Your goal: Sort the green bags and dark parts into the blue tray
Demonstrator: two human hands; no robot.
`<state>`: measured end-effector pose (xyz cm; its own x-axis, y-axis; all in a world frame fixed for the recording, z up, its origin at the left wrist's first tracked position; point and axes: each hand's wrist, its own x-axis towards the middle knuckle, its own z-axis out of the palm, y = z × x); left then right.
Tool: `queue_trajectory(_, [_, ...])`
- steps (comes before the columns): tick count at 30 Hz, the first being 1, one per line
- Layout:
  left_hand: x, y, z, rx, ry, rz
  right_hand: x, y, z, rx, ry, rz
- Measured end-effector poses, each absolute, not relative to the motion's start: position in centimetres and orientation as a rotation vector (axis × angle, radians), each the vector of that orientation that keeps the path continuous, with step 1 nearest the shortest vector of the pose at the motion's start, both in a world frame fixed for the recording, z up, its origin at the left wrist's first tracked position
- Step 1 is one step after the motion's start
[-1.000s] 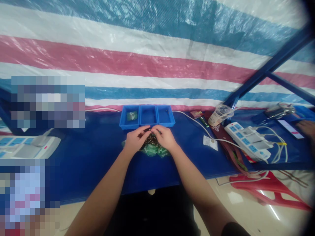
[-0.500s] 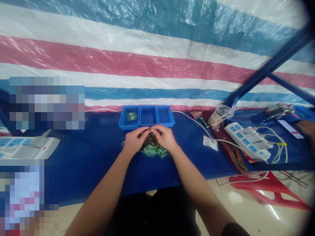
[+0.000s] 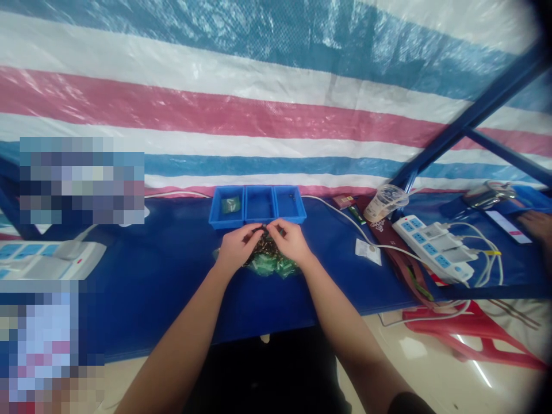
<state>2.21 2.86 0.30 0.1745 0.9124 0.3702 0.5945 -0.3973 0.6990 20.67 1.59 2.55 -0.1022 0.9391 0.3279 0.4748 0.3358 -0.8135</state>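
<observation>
Both hands point(image 3: 261, 244) above small brassy pieces point(image 3: 268, 246), green plastic point(image 3: 273, 265)

one head-worn camera looks forward and down from above the near side of the blue trays point(image 3: 259, 207), set back enough to show striped sheeting point(image 3: 259, 118) beyond them and floor point(image 3: 390, 336) nearer

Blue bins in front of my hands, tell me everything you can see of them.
The three blue bins sit side by side in a row on the blue table, near the striped sheet. They are open-topped, straight-walled and look like plastic. The left one holds a small green packet; the middle one shows no contents; the right one has a tiny dark speck inside. Whether they are joined, or the fingertips touch them, I can't tell.
</observation>
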Motion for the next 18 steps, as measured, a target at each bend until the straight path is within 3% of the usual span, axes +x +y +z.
queue_trajectory(5, [2.2, 2.9, 0.4, 2.083, 1.426, 1.084, 22.3, 2.8, 1.9, -1.541, -1.396, 0.437])
queue_trajectory(18, [2.1, 2.7, 0.7, 2.067, 1.447, 1.108, 23.7, 3.6, 0.7, -1.756, -1.294, 0.475])
